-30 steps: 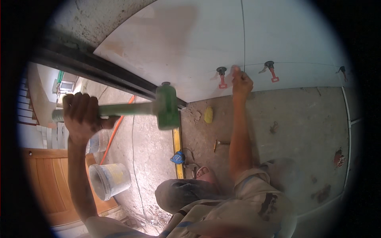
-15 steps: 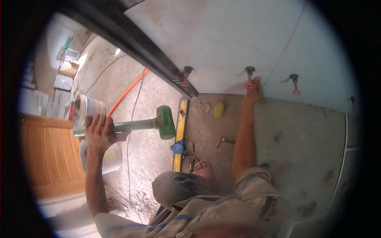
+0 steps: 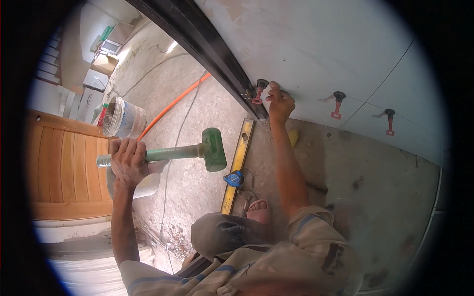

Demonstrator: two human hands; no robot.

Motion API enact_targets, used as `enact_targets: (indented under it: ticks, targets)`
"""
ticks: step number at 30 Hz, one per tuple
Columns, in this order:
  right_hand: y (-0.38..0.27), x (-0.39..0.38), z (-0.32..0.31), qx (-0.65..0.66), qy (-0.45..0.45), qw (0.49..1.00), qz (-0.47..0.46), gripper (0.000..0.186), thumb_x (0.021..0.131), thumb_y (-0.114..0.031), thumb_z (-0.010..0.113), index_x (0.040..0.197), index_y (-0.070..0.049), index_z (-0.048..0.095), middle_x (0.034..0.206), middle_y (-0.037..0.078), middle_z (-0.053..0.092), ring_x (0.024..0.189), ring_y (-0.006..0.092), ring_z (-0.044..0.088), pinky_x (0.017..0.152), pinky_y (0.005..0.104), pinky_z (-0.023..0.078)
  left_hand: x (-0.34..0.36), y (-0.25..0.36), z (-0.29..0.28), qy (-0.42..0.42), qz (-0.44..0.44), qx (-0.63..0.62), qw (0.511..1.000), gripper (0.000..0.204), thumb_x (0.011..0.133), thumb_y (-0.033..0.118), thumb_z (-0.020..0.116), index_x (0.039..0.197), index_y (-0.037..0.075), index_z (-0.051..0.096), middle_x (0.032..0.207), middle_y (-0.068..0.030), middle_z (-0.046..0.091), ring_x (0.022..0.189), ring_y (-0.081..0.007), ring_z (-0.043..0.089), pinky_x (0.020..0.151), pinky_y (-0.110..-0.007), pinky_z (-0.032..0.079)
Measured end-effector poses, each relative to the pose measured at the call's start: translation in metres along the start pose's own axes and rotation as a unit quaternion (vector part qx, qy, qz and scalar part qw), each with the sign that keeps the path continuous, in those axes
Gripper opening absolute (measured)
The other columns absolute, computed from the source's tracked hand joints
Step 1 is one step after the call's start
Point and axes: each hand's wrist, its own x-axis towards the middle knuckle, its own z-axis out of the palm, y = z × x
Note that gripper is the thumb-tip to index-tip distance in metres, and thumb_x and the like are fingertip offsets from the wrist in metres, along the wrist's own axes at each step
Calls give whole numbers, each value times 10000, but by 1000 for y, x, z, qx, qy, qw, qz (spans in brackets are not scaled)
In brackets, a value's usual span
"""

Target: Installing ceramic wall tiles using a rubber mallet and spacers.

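My left hand (image 3: 129, 160) is closed around the handle of a green rubber mallet (image 3: 213, 149), held level above the floor with its head to the right. At the pale wall tile (image 3: 316, 54), my right hand (image 3: 281, 104) is raised beside a red and black tile leveling clip (image 3: 259, 92) near the dark metal frame. Its thumb and bent fingers are apart, close to the clip; any contact is hard to make out. Two more such clips stick out along the tile joint to the right, a middle clip (image 3: 337, 105) and a farther clip (image 3: 390, 122).
A yellow spirit level (image 3: 239, 160) lies on the concrete floor under a blue tape measure (image 3: 233, 178). Leftward are a bucket (image 3: 129, 119), an orange hose (image 3: 173, 104) and a slatted wooden panel (image 3: 69, 172). The dark metal frame (image 3: 197, 44) edges the tiled wall.
My right hand has left the middle clip and moved left to the clip by the frame. The mallet stays in my left hand. The view has shifted, so the wall clips appear farther right.
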Motion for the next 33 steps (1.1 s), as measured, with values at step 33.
enact_targets:
  ticks: [33]
  targets:
    - [-2,11,-22,-105,28,974,-197,279,860,-260,688,807,12,720,618,46,610,531,111,568,543,268,444,-20,91,149,25,-71,-206,976,571,588,555,787,635,121,420,633,-58,397,595,-232,423,605,-374,322]
